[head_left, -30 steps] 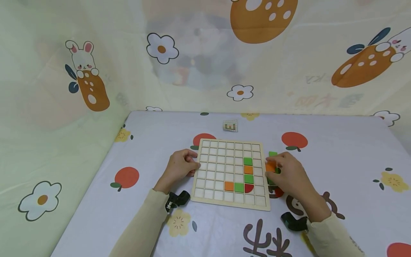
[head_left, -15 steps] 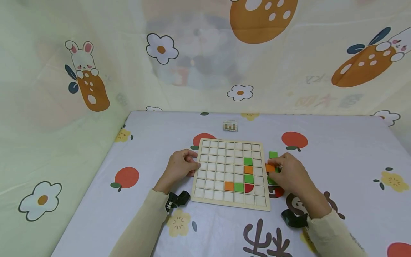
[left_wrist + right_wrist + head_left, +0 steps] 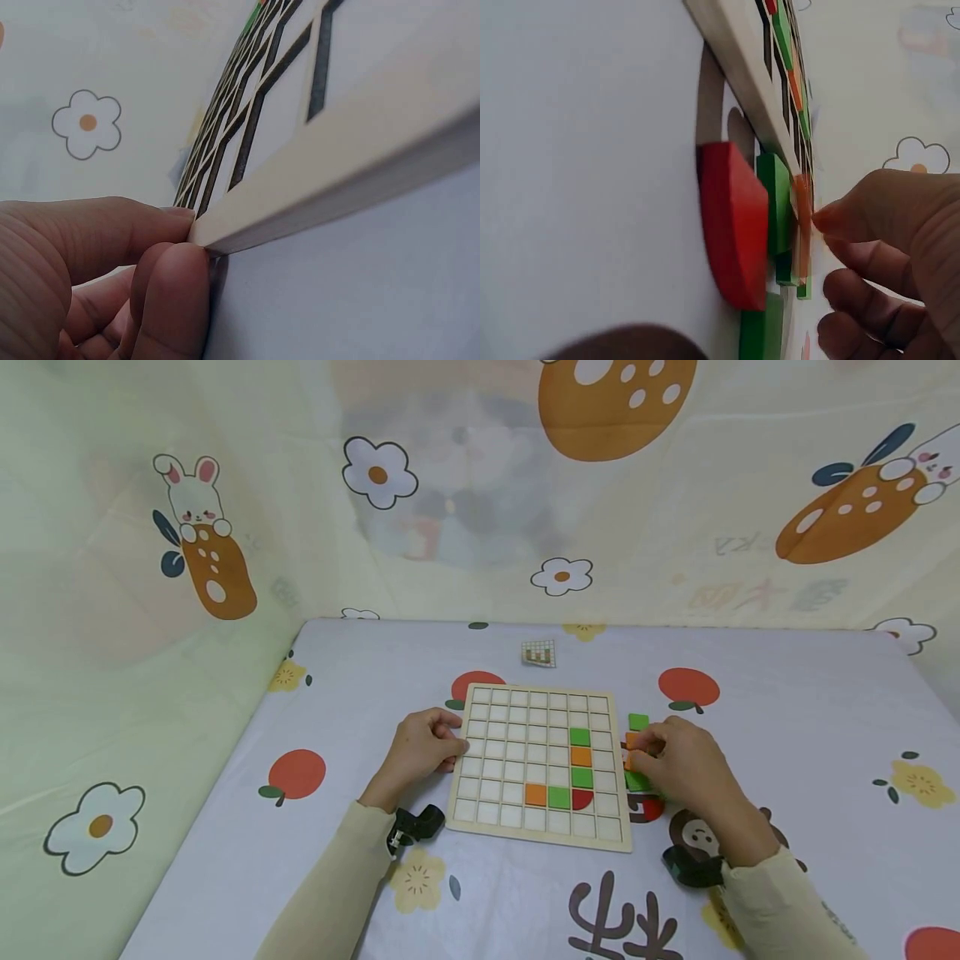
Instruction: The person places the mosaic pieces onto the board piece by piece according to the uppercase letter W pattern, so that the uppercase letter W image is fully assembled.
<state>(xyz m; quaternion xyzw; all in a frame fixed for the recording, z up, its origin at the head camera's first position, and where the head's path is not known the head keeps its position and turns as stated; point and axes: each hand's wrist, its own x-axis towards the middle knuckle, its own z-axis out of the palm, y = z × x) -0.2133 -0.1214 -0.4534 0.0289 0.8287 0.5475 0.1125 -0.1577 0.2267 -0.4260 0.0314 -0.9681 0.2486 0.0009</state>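
Note:
A wooden grid board point(image 3: 501, 835) lies on the cloth. Green and orange squares and a red piece with one rounded corner point(image 3: 581, 799) sit in its cells. At the left edge my left hand point(image 3: 422, 745) pinches the rim between thumb point(image 3: 142, 229) and finger. Right of the board, my right hand point(image 3: 682, 764) pinches an orange square tile point(image 3: 804, 225), which its fingertips partly cover in the head view. A green tile point(image 3: 638, 722) lies beyond that hand, another green tile point(image 3: 637, 781) under it. Nearer me is a loose red piece with a curved side point(image 3: 735, 225).
A small card with a grid pattern point(image 3: 538, 653) lies behind the board. The printed cloth point(image 3: 360, 668) covers the table, and a patterned curtain point(image 3: 465, 527) rises at the back and left. Each wrist wears a small black camera point(image 3: 414, 827).
My right fingertips have drawn slightly away from the board's right edge, and more of the green tiles there shows. My left hand and the board have stayed still.

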